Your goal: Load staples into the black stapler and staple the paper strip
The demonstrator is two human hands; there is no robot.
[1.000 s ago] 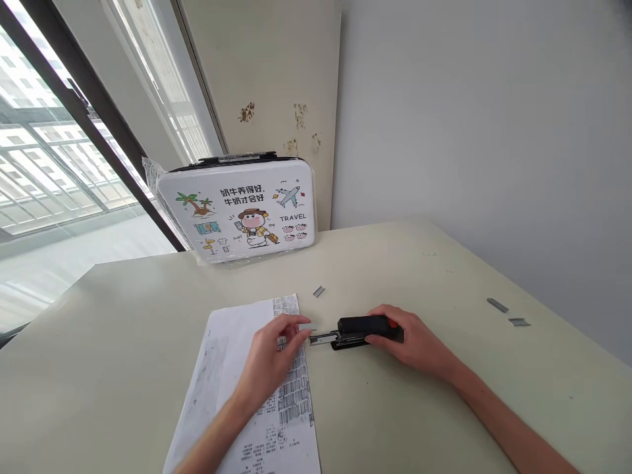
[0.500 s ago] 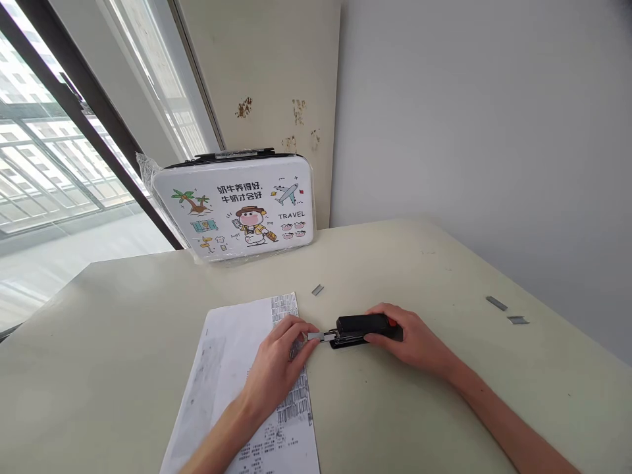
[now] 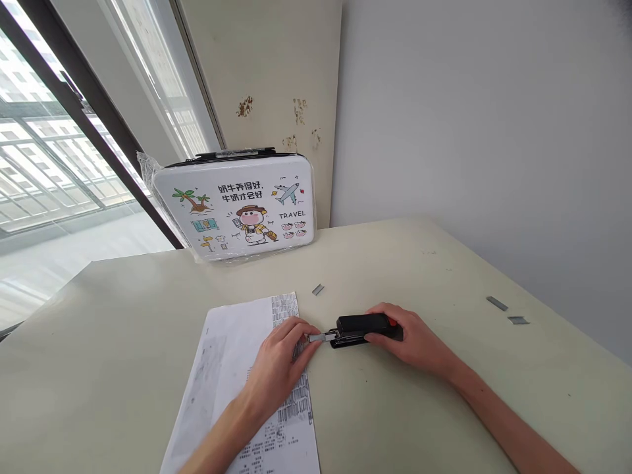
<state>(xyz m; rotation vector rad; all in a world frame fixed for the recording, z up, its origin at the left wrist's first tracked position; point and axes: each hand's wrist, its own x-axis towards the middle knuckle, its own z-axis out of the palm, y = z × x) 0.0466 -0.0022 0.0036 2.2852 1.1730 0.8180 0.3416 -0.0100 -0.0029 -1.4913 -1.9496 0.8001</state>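
So my left hand [image 3: 279,359] has its fingertips pinched on the little silver staple tray [image 3: 318,337] poking out of the front of the black stapler [image 3: 358,328], fingers curled in tight, nothing else in the grip. Looks to me like it sits there because the tray slides along the stapler's length, so pushing from the end is the natural angle. My right hand [image 3: 412,339] is wrapped loosely around the back end of the stapler near the red bit, pinning it flat on the surface [image 3: 123,342] so it can't scoot away. The stapler lies roughly in the middle, just right of the printed sheet [image 3: 232,368], and my left wrist rests over that sheet.

Going outward: one loose staple strip [image 3: 318,289] just beyond the stapler, two more staple strips [image 3: 506,312] well apart to the right near the wall-side edge. The cartoon travel case [image 3: 234,207] stands upright at the far edge against the wall. Plenty of bare room left and right of both hands, and toward me too
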